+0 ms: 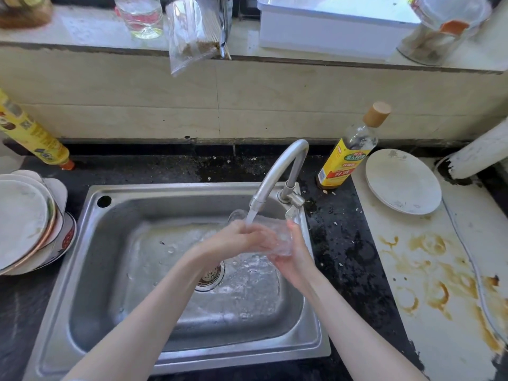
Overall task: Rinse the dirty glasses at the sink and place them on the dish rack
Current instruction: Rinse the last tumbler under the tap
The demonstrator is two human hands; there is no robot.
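Clear drinking glass [277, 237] is rinsing under running tap [277, 171]; both my grips, left hand [242, 237] and right hand [295, 259], are holding it; racking probably comes next.

Two bare forearms, no sleeves reaching the wrists, left hand [242, 237] and right hand [295, 259] without rings, watch, bracelet or gloves, wet under tap water

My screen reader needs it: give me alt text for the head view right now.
Both hands, left hand and right hand, hold a clear glass under water running from the faucet over a steel sink. Stacked plates sit left; a sauce bottle and a white plate sit right.
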